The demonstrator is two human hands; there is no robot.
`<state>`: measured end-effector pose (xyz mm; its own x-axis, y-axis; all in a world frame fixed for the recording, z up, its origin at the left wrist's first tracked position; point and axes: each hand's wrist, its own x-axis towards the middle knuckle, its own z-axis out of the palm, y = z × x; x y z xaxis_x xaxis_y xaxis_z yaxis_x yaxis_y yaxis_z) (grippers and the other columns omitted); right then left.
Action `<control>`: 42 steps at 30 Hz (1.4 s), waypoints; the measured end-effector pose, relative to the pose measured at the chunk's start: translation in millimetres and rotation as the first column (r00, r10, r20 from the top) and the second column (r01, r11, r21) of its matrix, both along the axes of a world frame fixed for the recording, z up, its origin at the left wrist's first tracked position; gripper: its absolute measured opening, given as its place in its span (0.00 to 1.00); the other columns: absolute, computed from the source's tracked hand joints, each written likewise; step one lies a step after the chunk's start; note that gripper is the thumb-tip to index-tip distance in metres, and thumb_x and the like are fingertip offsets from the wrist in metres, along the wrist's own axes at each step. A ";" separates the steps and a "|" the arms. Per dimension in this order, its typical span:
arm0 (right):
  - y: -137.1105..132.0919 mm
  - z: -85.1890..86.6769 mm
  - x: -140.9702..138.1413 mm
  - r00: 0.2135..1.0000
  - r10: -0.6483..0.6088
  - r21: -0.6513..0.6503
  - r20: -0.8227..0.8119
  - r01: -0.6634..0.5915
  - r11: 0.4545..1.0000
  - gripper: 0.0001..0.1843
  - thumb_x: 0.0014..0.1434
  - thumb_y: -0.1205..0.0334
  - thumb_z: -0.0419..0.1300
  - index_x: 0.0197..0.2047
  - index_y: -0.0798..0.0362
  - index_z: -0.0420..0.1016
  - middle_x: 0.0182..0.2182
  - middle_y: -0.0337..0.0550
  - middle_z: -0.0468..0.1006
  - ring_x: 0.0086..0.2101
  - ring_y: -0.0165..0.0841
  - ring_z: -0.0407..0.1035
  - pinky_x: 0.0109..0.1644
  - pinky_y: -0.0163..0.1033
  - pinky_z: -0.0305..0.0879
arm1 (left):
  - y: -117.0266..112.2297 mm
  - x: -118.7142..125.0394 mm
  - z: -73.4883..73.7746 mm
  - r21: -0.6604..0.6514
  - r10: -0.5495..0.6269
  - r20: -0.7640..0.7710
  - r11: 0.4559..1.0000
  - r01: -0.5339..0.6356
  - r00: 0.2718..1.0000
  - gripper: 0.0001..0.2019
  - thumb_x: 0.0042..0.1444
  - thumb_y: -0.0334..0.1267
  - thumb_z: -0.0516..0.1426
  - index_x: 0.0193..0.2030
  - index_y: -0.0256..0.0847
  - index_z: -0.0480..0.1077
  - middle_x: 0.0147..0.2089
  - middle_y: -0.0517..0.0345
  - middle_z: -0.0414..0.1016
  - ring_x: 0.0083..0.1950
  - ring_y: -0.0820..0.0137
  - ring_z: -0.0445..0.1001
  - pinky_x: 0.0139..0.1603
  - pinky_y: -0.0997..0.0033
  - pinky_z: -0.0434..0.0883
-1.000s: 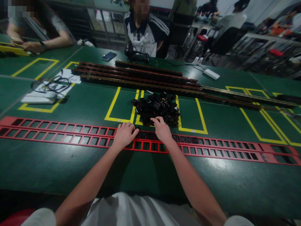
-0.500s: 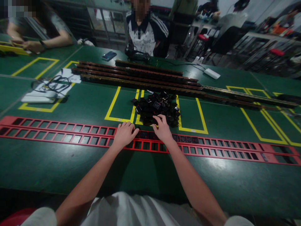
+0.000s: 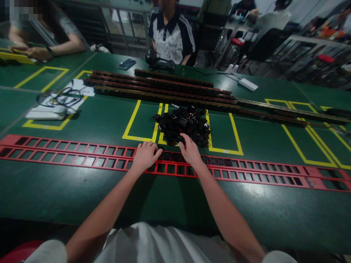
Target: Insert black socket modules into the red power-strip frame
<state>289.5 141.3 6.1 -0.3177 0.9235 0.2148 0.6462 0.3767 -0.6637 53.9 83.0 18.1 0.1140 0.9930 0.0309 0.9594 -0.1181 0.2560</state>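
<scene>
My left hand [image 3: 145, 157] lies over a long red slotted frame [image 3: 82, 149], thumb out to the side and apart from the fingers. No held object shows in it. My right hand [image 3: 190, 150] is at the near edge of a heap of black socket modules [image 3: 182, 120], above the same frame. Its thumb and forefinger are apart, and nothing shows between them; the other fingertips are partly hidden. Several black modules [image 3: 213, 160] sit in the frame's far row of slots, between and to the right of my hands. The near row by my hands shows open slots.
Long dark metal strips [image 3: 164, 87] lie across the table behind the heap. A white power adapter [image 3: 45, 112] with black cable is at left, a phone [image 3: 127, 64] and headset-like black device [image 3: 160, 62] at the back. Two people sit across the table.
My right hand has shifted very slightly, its fingers drawing closer together at the heap's edge. My left hand stays in place. The person opposite has moved a little.
</scene>
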 end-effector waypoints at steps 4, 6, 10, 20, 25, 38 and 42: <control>-0.8 -0.1 0.2 1.000 -0.021 -0.016 -0.010 0.021 1.000 0.21 0.67 0.60 0.55 0.62 0.52 0.68 0.52 0.54 0.79 0.47 0.45 0.78 0.55 0.51 0.75 | -0.1 -0.2 1.0 -0.008 -0.002 0.003 1.000 0.002 1.000 0.20 0.72 0.52 0.48 0.37 0.42 0.72 0.42 0.48 0.75 0.48 0.54 0.71 0.47 0.54 0.62; -1.3 0.0 0.2 0.999 -0.031 -0.023 -0.007 0.031 0.999 0.21 0.65 0.59 0.57 0.60 0.52 0.69 0.49 0.53 0.80 0.45 0.45 0.78 0.52 0.50 0.76 | -0.1 -0.5 1.0 -0.004 -0.001 -0.001 1.000 0.001 1.000 0.20 0.72 0.52 0.48 0.37 0.42 0.72 0.42 0.48 0.75 0.48 0.54 0.71 0.47 0.54 0.62; -1.6 -0.7 0.1 1.000 -0.014 0.026 -0.009 0.014 1.000 0.21 0.64 0.60 0.57 0.59 0.52 0.69 0.51 0.54 0.79 0.47 0.46 0.78 0.53 0.51 0.76 | -0.1 -0.5 0.3 -0.010 0.000 -0.008 1.000 0.000 1.000 0.20 0.72 0.52 0.48 0.37 0.42 0.72 0.42 0.48 0.76 0.48 0.54 0.71 0.47 0.53 0.63; 0.2 -7.1 0.9 1.000 0.011 0.125 -0.002 -0.011 0.992 0.21 0.62 0.65 0.55 0.59 0.52 0.70 0.53 0.56 0.74 0.53 0.48 0.74 0.58 0.53 0.73 | 0.0 -0.8 -2.0 0.004 -0.002 -0.013 1.000 0.002 1.000 0.20 0.72 0.52 0.48 0.37 0.43 0.72 0.42 0.48 0.76 0.49 0.54 0.71 0.47 0.54 0.63; 1.3 -5.7 0.4 1.000 0.026 0.073 -0.001 -0.026 0.997 0.20 0.63 0.66 0.57 0.58 0.50 0.70 0.54 0.55 0.73 0.54 0.47 0.73 0.58 0.53 0.73 | 0.4 -1.0 -1.5 0.004 -0.004 -0.011 1.000 0.004 1.000 0.20 0.72 0.53 0.47 0.37 0.43 0.71 0.42 0.49 0.76 0.48 0.54 0.71 0.47 0.53 0.64; 1.7 -1.6 -1.6 1.000 -0.019 -0.059 0.022 0.020 0.998 0.25 0.59 0.60 0.69 0.58 0.49 0.68 0.56 0.51 0.75 0.57 0.48 0.73 0.62 0.54 0.71 | 0.1 -0.9 0.5 -0.028 0.005 0.009 1.000 -0.005 1.000 0.21 0.72 0.53 0.47 0.37 0.43 0.72 0.43 0.47 0.76 0.49 0.54 0.71 0.49 0.53 0.65; 1.2 0.6 -2.0 0.998 -0.020 -0.071 0.052 0.024 0.997 0.26 0.58 0.59 0.70 0.57 0.49 0.69 0.55 0.51 0.77 0.54 0.48 0.75 0.59 0.53 0.72 | 0.3 -0.6 0.4 -0.033 0.006 0.003 0.999 -0.006 1.000 0.20 0.72 0.53 0.47 0.38 0.43 0.72 0.44 0.47 0.76 0.50 0.53 0.71 0.50 0.53 0.65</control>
<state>287.5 142.5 6.7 -0.3056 0.9429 0.1321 0.6874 0.3146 -0.6546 53.3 83.3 18.5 0.1082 0.9941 -0.0020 0.9594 -0.1039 0.2624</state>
